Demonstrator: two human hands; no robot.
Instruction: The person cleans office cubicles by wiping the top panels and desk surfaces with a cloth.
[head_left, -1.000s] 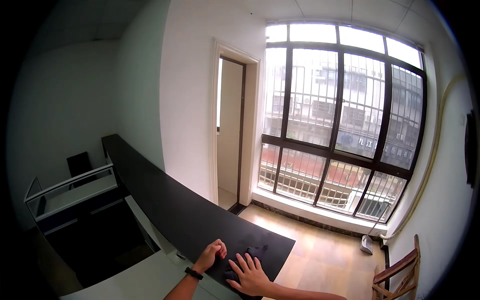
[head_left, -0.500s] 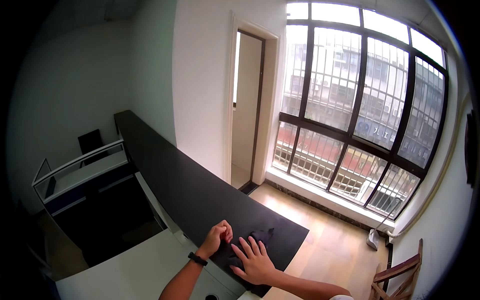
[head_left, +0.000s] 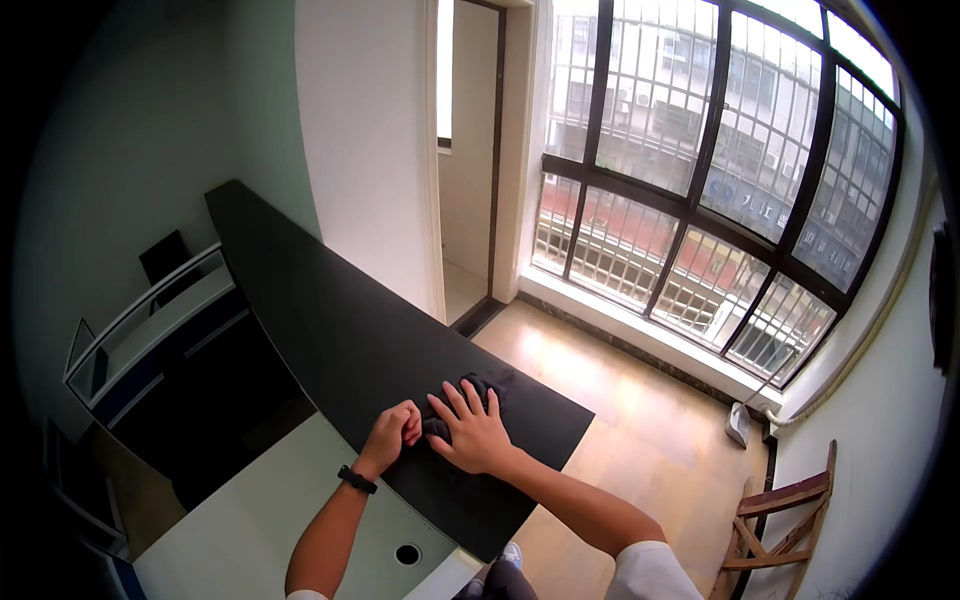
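Note:
A dark, bunched cloth [head_left: 487, 386] lies on the black countertop [head_left: 350, 330], near its right end. Spread flat over the cloth is my right hand [head_left: 476, 432], which hides most of it; dark folds show past the fingertips and by the thumb. My left hand [head_left: 391, 436], with a black band on its wrist, is curled into a loose fist just left of the cloth, over the counter's near edge. Nothing shows in its fingers.
Below the counter is a white desk [head_left: 330, 500] with a round cable hole [head_left: 407, 554]. A partitioned workstation [head_left: 150, 350] stands left. At right are a wooden frame [head_left: 785, 520], a dustpan [head_left: 738, 425] and a barred window [head_left: 690, 150].
My view has tilted downward, so more of the desk and a shoe show. Both hands appear higher and further left in view. The right hand stays on the cloth.

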